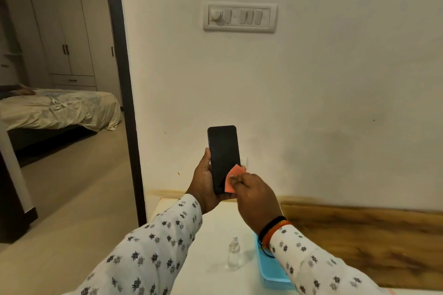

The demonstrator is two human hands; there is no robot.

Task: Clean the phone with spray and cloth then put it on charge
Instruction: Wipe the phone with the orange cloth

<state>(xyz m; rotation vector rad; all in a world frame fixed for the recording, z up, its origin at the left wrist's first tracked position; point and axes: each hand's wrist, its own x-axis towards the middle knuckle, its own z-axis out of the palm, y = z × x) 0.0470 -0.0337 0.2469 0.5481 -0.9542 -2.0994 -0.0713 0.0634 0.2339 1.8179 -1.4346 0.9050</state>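
Note:
A black phone stands upright in the air before the white wall, its dark screen facing me. My left hand grips its lower half from the left and below. My right hand pinches a small orange cloth and presses it against the lower right part of the screen. A small clear spray bottle stands on the white table below, between my forearms. No charger or cable is visible.
A light blue tray lies on the white table, partly under my right sleeve. A wooden panel runs along the wall at right. A switch board is mounted on the wall above. A doorway at left opens onto a bed.

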